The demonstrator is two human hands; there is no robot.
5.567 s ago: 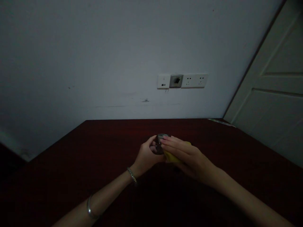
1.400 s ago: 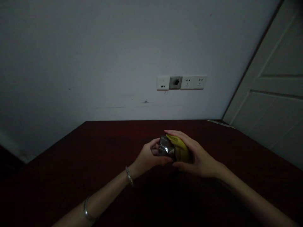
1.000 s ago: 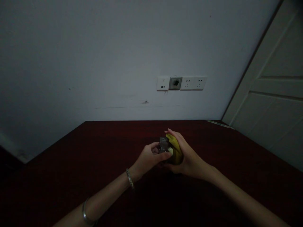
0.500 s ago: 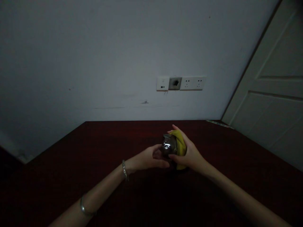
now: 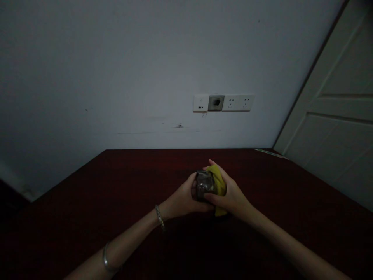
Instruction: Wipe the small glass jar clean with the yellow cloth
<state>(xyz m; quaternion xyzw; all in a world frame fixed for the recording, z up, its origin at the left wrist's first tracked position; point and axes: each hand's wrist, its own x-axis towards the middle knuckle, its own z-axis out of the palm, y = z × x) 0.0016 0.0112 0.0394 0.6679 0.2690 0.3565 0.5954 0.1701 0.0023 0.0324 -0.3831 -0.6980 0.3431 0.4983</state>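
Observation:
Both my hands meet over the middle of a dark red table (image 5: 116, 186). My left hand (image 5: 182, 200) is wrapped round a small clear glass vessel (image 5: 204, 184), holding it from the left and below. My right hand (image 5: 231, 196) presses a yellow cloth (image 5: 218, 182) against the right side of the glass, fingers curled round it. The room is dim and the glass shows only as grey glints. Two bracelets sit on my left forearm.
A white wall rises behind the table with a row of sockets and a switch plate (image 5: 223, 103). A white panelled door (image 5: 338, 112) stands at the right. A thin flat strip (image 5: 271, 153) lies at the table's far right corner.
My left hand has closed back round the glass after loosening half a second ago. The glass has turned in my hands and my right hand with the cloth has shifted slightly lower.

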